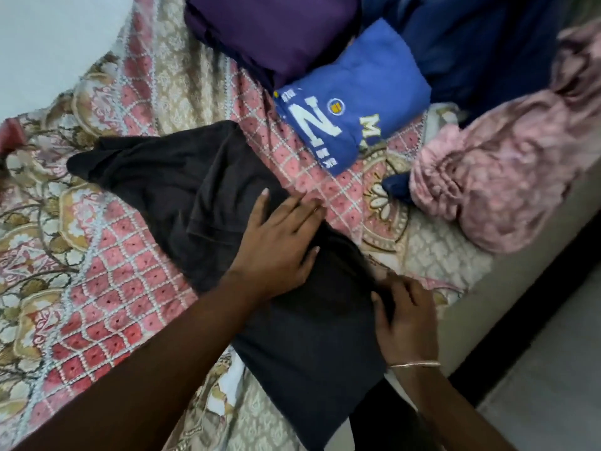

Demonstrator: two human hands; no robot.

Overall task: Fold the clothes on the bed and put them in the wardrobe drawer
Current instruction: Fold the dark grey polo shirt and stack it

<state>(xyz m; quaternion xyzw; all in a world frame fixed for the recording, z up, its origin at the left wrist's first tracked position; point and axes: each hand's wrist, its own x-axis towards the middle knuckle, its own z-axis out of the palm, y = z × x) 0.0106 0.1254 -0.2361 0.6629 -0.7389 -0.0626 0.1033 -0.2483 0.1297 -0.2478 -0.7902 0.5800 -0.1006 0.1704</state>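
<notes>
From the head camera, a person is working a dark grey garment (227, 203) across the middle of a bed (97, 242) covered in a patterned pink and gold spread, its nearer half already doubled over toward the bed's near edge. The left hand (276, 242) is lying flat on the cloth with fingers straight and spread, pressing it down, while the right hand (406, 320) — a thin bangle at the wrist — is curling its fingers round the garment's right-hand edge near the side of the bed. Toward the far edge, a folded purple garment (273, 34) and a folded blue printed shirt (354, 102) are sitting side by side, touching; a crumpled pink garment (500, 170) is lying at the right edge, with dark blue cloth (481, 43) behind it.

The grey cloth looks soft, light and limp — likely to sag and creep unless pinned. The surest hold appears to be at the doubled edge or corners, with one palm holding the fold.
</notes>
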